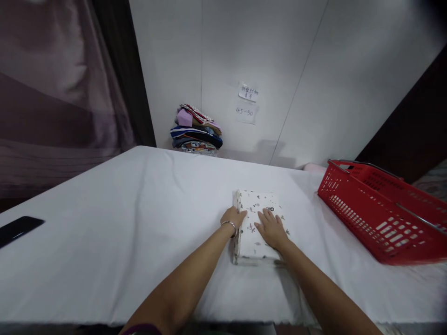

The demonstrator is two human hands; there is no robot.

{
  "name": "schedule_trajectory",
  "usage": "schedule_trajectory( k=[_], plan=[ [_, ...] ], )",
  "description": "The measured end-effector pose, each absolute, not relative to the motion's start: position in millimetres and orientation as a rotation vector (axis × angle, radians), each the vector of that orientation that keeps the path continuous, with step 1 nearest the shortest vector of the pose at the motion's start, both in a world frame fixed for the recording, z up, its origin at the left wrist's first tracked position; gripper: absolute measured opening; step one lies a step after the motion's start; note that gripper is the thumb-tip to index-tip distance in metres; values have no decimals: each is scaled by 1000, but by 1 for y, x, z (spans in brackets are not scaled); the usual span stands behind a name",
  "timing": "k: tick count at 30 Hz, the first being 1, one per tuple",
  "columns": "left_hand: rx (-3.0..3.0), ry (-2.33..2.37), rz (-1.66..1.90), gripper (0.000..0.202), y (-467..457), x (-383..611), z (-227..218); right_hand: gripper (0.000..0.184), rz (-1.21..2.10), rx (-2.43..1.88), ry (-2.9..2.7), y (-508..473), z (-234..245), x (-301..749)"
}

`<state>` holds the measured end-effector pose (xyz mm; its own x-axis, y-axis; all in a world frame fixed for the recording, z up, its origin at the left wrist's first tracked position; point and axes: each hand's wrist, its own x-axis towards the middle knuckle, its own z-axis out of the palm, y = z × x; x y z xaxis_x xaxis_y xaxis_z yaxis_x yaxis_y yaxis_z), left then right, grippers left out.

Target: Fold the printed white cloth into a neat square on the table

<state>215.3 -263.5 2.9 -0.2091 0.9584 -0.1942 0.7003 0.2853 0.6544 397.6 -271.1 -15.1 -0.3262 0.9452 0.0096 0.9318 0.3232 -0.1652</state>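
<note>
A folded white cloth [258, 246] printed with small plants and figures lies as a thick rectangular bundle on the white-covered table [98, 223]. At its left edge is my left hand [233, 217], the thumb over the top and the other fingers closed along the side, partly hidden. A bracelet circles that wrist. My right hand [273, 230] rests palm down on top of the bundle, its fingers stretched out and spread.
A red perforated basket [377, 214] with metal handles stands at the right. Folded clothes [196, 131] are piled against the back wall, beside paper signs [246, 111]. A dark phone-like slab [19, 229] lies at the left edge, near a draped curtain [59, 93].
</note>
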Motion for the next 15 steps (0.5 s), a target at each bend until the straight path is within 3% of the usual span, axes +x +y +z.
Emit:
schedule_trajectory(
  k=[4, 8, 15],
  plan=[
    [1480, 2007, 588, 23, -265, 213, -1, 55, 227, -1737, -2489, -270, -13, 399],
    [1508, 2023, 591, 20, -270, 210, -1, 55, 254, -1725, -2515, -271, -11, 399],
    [1565, 2013, 524, 45, -251, 208, 8, 57, 452, -1734, -2509, -258, 7, 396]
  ],
)
